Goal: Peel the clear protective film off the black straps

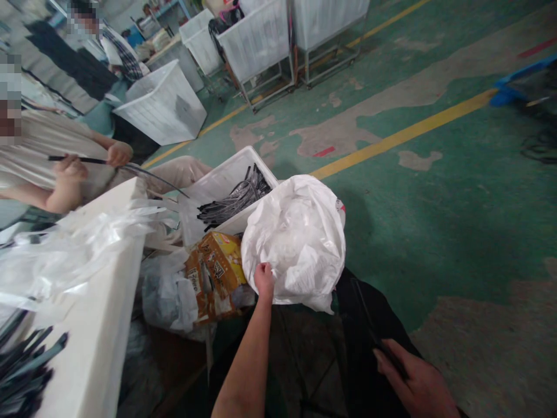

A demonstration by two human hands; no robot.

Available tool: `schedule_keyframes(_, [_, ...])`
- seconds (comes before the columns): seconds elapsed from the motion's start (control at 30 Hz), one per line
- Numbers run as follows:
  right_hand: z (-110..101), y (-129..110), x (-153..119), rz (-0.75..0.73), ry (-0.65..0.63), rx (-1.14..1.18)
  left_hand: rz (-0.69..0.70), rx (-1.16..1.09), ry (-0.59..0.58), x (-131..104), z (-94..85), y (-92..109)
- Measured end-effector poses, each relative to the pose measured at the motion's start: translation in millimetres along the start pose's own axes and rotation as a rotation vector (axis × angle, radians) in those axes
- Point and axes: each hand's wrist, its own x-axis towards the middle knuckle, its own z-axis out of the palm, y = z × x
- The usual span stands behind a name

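Observation:
A large white sack (300, 232) stands open in the middle, with pale, crumpled plastic inside. My left hand (264, 278) is closed at the near left edge of the sack; whether it pinches the rim or a small piece is too small to tell. At the lower right, my right hand (411, 371) is closed around a thin black strip (365, 307) that points up and left above my dark-clothed leg. A white bin (217, 180) with a bundle of black strips (239, 197) lies beyond the sack to the left.
On the left, a white table (108, 302) bears clear plastic and black strips. A brown and yellow carton (215, 276) and a plastic bag (167, 293) sit beside it. A seated person (52, 151) holds a black strip. White carts (256, 40) stand behind.

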Motion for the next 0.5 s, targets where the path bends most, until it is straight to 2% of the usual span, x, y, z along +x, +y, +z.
schedule_keyframes(0.13, [-1.4,-5.4,4.6,0.008,0.017,-0.016,0.038,-0.266,0.084,-20.2,-40.0,27.3])
schedule_keyframes(0.27, [-2.0,-8.4,7.2,0.055,-0.019,0.008,0.063,-0.472,0.099,-50.3,-78.5,60.1])
schedule_keyframes(0.4, [-6.6,-18.3,14.6,0.111,-0.038,0.111,0.018,-0.679,0.038,-85.8,-107.8,87.7])
schedule_keyframes(0.5, [-16.6,-39.1,20.0,0.155,-0.175,0.315,-0.016,-0.816,-0.059,-118.1,-126.6,104.1])
